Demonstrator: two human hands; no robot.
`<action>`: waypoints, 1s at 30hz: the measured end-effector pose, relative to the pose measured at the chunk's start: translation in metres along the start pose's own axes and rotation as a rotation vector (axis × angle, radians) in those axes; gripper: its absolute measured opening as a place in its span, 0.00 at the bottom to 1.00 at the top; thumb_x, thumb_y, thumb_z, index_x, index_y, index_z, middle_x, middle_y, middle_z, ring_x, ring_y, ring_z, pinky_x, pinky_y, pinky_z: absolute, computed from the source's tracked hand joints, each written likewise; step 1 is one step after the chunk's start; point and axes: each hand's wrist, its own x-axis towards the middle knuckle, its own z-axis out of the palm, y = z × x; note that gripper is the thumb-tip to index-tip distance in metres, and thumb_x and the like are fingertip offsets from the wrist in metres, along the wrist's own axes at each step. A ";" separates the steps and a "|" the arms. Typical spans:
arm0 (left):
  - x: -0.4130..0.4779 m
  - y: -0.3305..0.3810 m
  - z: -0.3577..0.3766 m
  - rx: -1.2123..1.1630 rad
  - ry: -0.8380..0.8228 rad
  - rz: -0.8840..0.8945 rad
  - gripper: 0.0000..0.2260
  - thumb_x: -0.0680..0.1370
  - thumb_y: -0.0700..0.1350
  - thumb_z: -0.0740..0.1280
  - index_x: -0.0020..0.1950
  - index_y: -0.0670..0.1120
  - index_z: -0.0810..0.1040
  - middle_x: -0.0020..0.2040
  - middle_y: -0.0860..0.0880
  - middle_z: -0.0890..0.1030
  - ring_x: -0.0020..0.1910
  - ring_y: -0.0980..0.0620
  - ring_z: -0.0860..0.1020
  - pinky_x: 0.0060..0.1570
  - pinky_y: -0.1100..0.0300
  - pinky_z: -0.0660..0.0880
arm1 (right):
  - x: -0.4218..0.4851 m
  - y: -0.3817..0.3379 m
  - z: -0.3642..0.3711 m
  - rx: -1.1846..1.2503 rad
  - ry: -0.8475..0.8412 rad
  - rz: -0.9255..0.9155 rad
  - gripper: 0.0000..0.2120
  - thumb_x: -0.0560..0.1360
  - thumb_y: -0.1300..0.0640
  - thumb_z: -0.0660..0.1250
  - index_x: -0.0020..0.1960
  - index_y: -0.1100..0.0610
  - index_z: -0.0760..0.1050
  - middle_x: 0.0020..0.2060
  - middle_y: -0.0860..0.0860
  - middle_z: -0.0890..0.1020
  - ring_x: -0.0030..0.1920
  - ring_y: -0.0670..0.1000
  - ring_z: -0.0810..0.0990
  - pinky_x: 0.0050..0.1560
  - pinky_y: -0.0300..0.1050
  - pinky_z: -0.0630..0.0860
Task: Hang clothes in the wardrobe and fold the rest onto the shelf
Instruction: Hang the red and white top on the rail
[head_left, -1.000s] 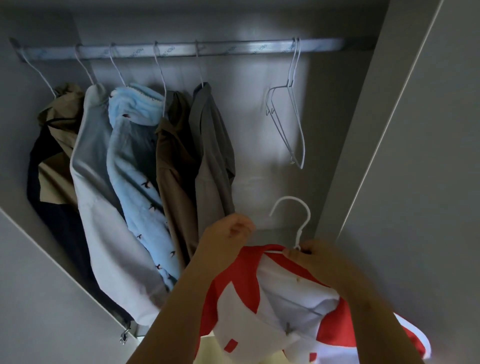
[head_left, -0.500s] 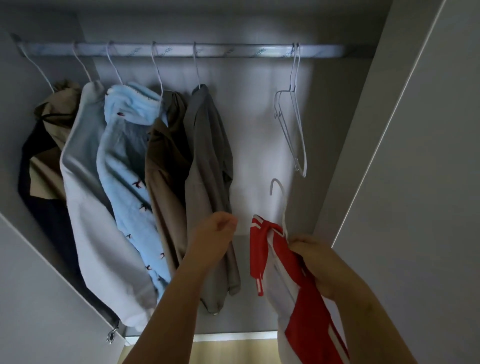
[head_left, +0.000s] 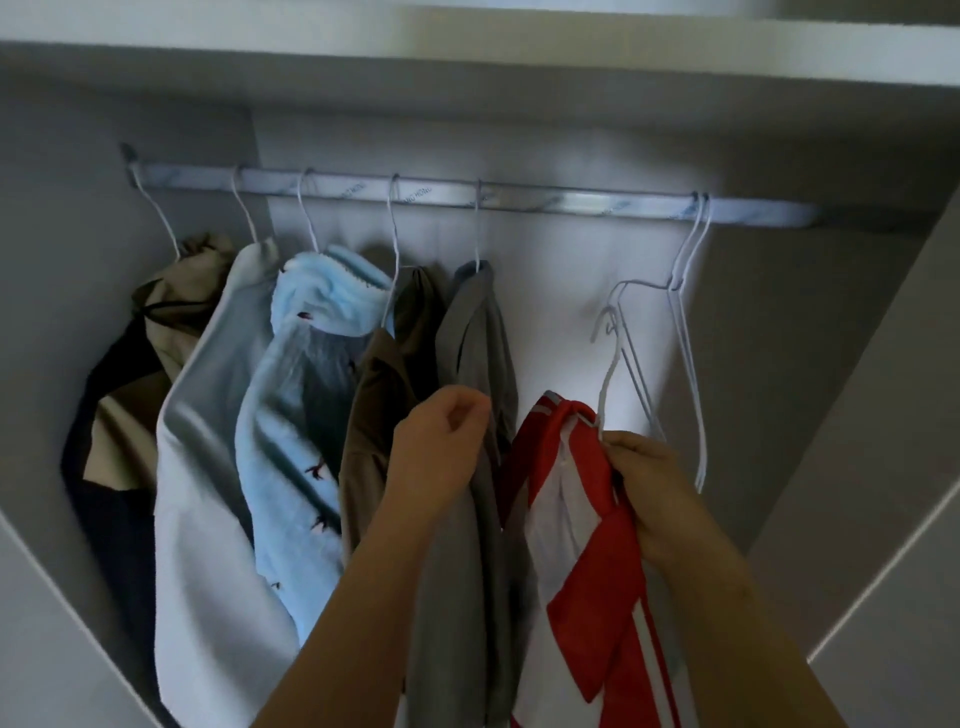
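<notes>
Gripping: right hand, 5 o'clock of view, fingers curled round the collar of the red-and-white shirt where the wire hanger comes out. Hook free, pointing toward 12, not yet on the rail. Left hand, near 6 o'clock, fingers curled against the grey shirt; pinching it or not, cannot tell. Hands apart, collar between them.

Advised for the step: lift by the hanger neck, turn the hook square to the rail, drop it into the bare stretch between grey shirt and empty hangers at 2; keep collar seated on the wire.

Materials: thin white wire; limp, smooth striped cloth; metal rail with printed lettering. Toward 9: brown shirt, fluffy pale-blue fleece, pale grey top.
</notes>
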 end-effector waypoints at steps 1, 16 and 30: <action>0.013 -0.001 -0.002 0.006 0.003 0.009 0.05 0.78 0.46 0.63 0.45 0.56 0.76 0.39 0.59 0.77 0.38 0.64 0.76 0.38 0.74 0.71 | 0.011 -0.007 0.006 -0.002 0.020 -0.017 0.13 0.79 0.61 0.60 0.39 0.55 0.79 0.25 0.48 0.81 0.26 0.45 0.79 0.30 0.39 0.76; 0.162 -0.015 0.002 -0.003 -0.097 0.180 0.08 0.76 0.43 0.66 0.40 0.56 0.76 0.38 0.61 0.76 0.37 0.69 0.73 0.38 0.82 0.66 | 0.146 -0.114 0.091 0.062 0.143 -0.329 0.16 0.76 0.67 0.60 0.32 0.58 0.77 0.23 0.52 0.77 0.23 0.47 0.74 0.27 0.36 0.72; 0.155 -0.042 0.015 0.104 -0.123 0.139 0.08 0.73 0.40 0.69 0.45 0.53 0.77 0.41 0.57 0.70 0.38 0.63 0.71 0.41 0.82 0.64 | 0.175 -0.072 0.110 -0.211 0.231 -0.306 0.09 0.77 0.58 0.62 0.42 0.57 0.79 0.38 0.56 0.81 0.40 0.56 0.79 0.46 0.51 0.77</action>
